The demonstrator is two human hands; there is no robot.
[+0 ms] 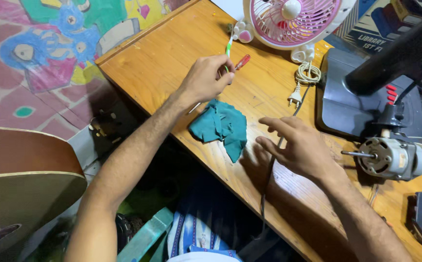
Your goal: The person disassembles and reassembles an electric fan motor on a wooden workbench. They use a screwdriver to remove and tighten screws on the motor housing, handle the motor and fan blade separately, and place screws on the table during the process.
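A: Far left, what fills the view?
B: A brown rounded guitar body (24, 179) at the lower left; above it, a painted floor (36, 58) in pink, blue, green and yellow patches.

A: And the working surface?
B: A wooden table (162, 58), orange-brown, running diagonally. The left hand (206, 77) has its fingers closed together around a green-handled toothbrush (229, 48), held above the table top. Just beside it lies a red-handled screwdriver (242, 61). Below the hand, a crumpled teal cloth (223, 127) rests near the table's front edge.

A: The other hand?
B: The right hand (300, 145) hovers over the table with fingers spread apart, holding nothing, near a black cable (268, 179).

A: Signs or packages?
B: At the upper right, behind a pink-and-white fan (293, 22), a dark blue printed panel (371, 29) with pale lettering. Below it: a coiled white cord and plug (305, 80), a grey fan base (347, 97) with red buttons, and a bare fan motor (388, 157).
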